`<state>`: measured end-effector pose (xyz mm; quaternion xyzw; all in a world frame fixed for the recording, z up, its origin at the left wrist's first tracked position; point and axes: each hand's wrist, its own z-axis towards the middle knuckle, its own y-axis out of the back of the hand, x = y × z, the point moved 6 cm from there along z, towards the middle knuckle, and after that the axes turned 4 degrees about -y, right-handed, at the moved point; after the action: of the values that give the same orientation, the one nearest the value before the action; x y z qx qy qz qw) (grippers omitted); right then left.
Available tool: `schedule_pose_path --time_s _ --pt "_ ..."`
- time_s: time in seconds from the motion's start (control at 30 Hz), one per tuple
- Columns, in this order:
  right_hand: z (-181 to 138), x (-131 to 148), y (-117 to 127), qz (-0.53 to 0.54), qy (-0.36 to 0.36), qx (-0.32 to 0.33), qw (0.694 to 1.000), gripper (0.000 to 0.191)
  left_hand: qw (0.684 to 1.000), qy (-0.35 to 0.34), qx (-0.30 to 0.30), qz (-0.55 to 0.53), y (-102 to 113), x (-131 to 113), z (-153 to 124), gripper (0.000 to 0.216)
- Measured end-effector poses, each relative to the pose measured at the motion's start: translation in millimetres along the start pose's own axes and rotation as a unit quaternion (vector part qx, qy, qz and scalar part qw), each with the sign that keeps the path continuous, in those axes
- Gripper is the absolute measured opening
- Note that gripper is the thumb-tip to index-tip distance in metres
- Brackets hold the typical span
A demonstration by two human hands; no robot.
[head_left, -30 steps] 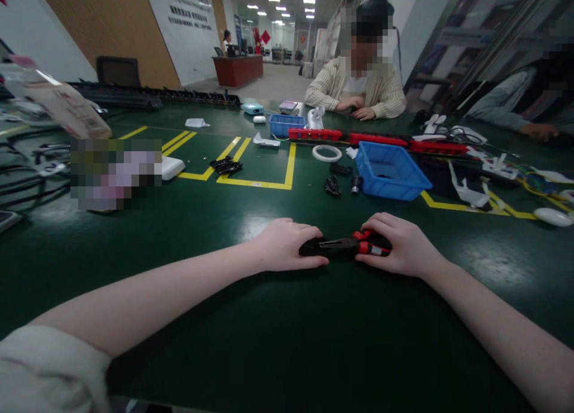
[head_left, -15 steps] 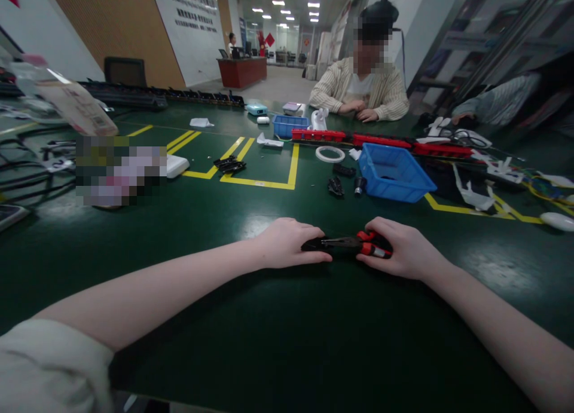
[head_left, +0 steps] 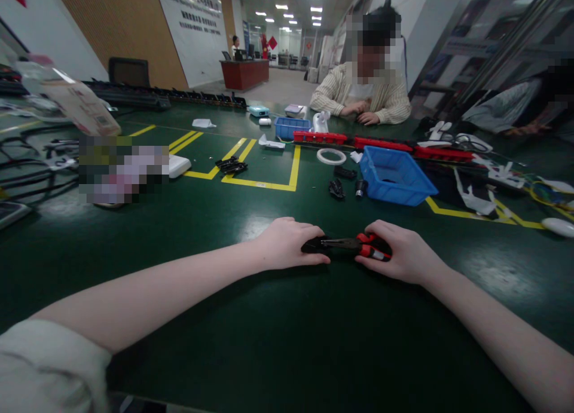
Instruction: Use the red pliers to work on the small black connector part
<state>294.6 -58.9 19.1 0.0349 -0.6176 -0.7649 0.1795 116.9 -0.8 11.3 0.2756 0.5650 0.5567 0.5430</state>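
Observation:
Both my hands rest on the dark green table (head_left: 269, 341). My right hand (head_left: 399, 251) is closed around the red handles of a pair of pliers (head_left: 354, 244) whose dark jaws point left. My left hand (head_left: 287, 242) is closed over a small black part (head_left: 313, 244) at the plier tips; most of that part is hidden under my fingers.
A blue bin (head_left: 394, 175) stands beyond my hands, with small black parts (head_left: 334, 189) and a white tape ring (head_left: 330, 156) to its left. Yellow lines (head_left: 260, 184) mark the table. A seated person (head_left: 363, 93) faces me across it; another person's sleeve (head_left: 497, 108) is at right.
My hands and the pliers have hardly moved; only the view has shifted slightly.

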Motion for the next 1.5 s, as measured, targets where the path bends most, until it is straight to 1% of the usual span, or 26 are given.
schedule_pose_path --time_s 0.13,0.3,0.4,0.57,0.83,1.03,1.2,1.5 --pt "0.1 -0.4 0.2 -0.003 0.005 -0.008 1.000 0.032 1.000 0.007 0.002 0.008 -0.4 1.3 -0.2 0.041" --pt "0.3 0.8 3.5 -0.023 0.020 -0.036 0.999 0.035 1.000 0.008 -0.001 -0.020 1.0 4.0 -0.2 0.042" --pt "0.0 1.2 4.5 -0.029 0.028 -0.048 0.998 0.034 0.999 0.005 0.004 -0.031 0.8 4.2 -0.3 0.041" --pt "-0.2 -1.7 2.7 -0.022 0.024 -0.042 0.999 0.029 1.000 0.000 0.002 -0.027 0.2 2.8 -0.1 0.041" --pt "-0.5 -5.0 3.2 -0.009 0.017 -0.052 0.998 0.032 1.000 0.020 0.010 -0.017 0.8 1.1 0.3 0.042" --pt "-0.6 -5.0 2.1 -0.010 0.025 -0.047 0.999 0.040 1.000 0.022 0.013 -0.017 0.4 1.0 0.0 0.040" --pt "-0.6 -2.6 2.6 -0.020 0.034 -0.050 0.998 0.040 1.000 0.018 0.012 -0.016 1.0 1.0 0.7 0.040" --pt "-1.9 5.8 9.0 -0.084 0.064 -0.104 0.989 0.041 0.999 0.001 0.004 -0.034 0.1 3.2 -0.6 0.040"
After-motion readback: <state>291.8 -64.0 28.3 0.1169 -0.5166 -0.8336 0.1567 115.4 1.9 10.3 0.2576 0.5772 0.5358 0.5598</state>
